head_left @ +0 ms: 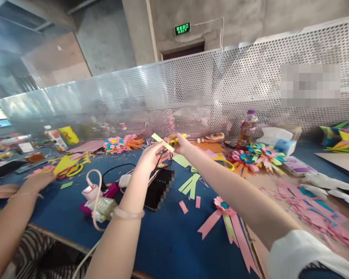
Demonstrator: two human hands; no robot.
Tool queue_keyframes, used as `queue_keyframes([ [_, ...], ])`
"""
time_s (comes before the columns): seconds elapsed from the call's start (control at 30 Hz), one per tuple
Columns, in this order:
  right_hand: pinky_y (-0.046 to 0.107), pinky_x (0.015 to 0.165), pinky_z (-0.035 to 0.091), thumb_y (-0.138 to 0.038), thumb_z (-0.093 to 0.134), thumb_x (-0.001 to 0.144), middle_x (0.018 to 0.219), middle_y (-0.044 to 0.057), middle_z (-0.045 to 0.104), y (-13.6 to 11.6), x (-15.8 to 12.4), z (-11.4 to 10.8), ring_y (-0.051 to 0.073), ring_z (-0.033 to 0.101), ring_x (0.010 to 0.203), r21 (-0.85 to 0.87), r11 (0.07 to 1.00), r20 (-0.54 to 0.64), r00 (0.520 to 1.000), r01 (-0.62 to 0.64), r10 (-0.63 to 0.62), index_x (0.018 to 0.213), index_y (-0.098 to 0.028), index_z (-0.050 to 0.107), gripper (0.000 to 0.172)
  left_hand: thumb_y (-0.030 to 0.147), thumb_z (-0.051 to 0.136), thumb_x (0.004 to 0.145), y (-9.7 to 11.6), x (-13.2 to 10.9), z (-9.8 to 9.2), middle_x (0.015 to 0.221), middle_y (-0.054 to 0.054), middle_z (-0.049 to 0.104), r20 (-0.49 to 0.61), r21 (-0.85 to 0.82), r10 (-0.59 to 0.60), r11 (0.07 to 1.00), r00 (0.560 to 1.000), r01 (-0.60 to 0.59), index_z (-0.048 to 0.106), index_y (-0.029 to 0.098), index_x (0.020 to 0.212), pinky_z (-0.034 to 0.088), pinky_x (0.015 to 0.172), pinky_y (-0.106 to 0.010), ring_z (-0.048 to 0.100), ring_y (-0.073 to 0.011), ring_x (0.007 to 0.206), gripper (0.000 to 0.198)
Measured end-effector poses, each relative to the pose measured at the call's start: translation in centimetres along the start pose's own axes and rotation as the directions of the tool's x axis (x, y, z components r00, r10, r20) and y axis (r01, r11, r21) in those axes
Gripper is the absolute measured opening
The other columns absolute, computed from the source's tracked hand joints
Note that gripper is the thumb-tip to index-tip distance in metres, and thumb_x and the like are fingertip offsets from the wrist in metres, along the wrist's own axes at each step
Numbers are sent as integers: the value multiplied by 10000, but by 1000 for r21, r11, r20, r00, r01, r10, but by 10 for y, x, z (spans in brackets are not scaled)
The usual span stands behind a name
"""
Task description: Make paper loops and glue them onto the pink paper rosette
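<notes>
Out over the table, my left hand (152, 155) is closed on a light green paper strip (157, 138), which slants up beyond the fingers. My right hand (181, 144) grips what looks like a yellow glue gun (172, 138), partly hidden behind the strip and fingers. A black cord hangs below the two hands. Beneath them lies a black phone (158, 190) and a fan of green paper strips (191, 185). A pink paper rosette with ribbon tails (221, 205) lies nearer me. Small pink paper pieces (183, 207) lie between.
A co-worker's hands (42, 180) are at the left, near scissors (71, 170). A power strip with plugs (100, 203) sits by my left forearm. Paper flowers (266, 155), a drink bottle (247, 130) and tissues (298, 166) stand right. A perforated metal panel (151, 93) closes the back.
</notes>
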State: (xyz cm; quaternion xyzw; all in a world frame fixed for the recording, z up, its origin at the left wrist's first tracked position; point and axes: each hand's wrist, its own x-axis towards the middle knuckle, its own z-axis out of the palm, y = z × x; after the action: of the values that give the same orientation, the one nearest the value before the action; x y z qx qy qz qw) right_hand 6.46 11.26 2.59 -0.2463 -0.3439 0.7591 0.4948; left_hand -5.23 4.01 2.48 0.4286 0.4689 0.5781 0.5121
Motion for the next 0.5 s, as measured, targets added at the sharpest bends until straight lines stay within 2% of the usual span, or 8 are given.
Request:
queue_keyframes([
  [0.1, 403, 796, 509, -295, 536, 895, 1155, 82, 566, -23, -8, -11, 203, 594, 959, 46, 997, -86, 995, 57, -53, 1168, -153, 526, 307, 311, 612, 803, -6, 8, -14, 909, -78, 679, -176, 143, 66, 989, 982, -41, 611, 166, 932, 532, 640, -287, 670, -170, 721, 194],
  [0.17, 398, 790, 512, -295, 535, 896, 1151, 81, 567, -35, -15, -16, 201, 596, 952, 66, 992, -137, 985, 111, -101, 1167, -153, 526, 306, 329, 545, 853, -11, 11, -21, 937, -69, 656, -315, 291, 160, 955, 935, -65, 580, 148, 978, 513, 642, -287, 650, -153, 732, 222],
  [0.23, 392, 781, 515, -295, 534, 897, 1143, 80, 570, -44, -22, -17, 197, 598, 943, 76, 985, -165, 976, 157, -143, 1163, -152, 528, 302, 343, 519, 869, -17, 12, -25, 940, -62, 644, -390, 466, 272, 882, 880, -66, 576, 143, 972, 492, 669, -304, 629, -163, 772, 232],
  [0.33, 380, 765, 520, -295, 532, 898, 1124, 77, 577, -50, -32, -16, 190, 603, 922, 68, 976, -172, 966, 206, -192, 1152, -149, 533, 294, 330, 560, 838, -25, 9, -24, 887, -60, 658, -372, 702, 401, 712, 837, -29, 602, 199, 842, 437, 739, -321, 611, -228, 908, 138],
  [0.43, 340, 709, 529, -300, 526, 901, 1058, 65, 596, -53, -39, -11, 165, 613, 847, 34, 967, -168, 955, 252, -243, 1118, -141, 545, 270, 285, 568, 826, -30, 7, -24, 832, -85, 670, -320, 847, 442, 530, 838, 44, 601, 224, 775, 400, 762, -348, 599, -279, 957, 87],
  [0.5, 279, 614, 522, -309, 518, 906, 945, 40, 609, -58, -43, -9, 124, 604, 721, 1, 959, -162, 946, 283, -279, 1057, -131, 559, 237, 270, 539, 845, -31, 6, -26, 821, -99, 668, -300, 900, 443, 425, 845, 97, 607, 217, 796, 400, 761, -370, 607, -282, 924, 99],
])
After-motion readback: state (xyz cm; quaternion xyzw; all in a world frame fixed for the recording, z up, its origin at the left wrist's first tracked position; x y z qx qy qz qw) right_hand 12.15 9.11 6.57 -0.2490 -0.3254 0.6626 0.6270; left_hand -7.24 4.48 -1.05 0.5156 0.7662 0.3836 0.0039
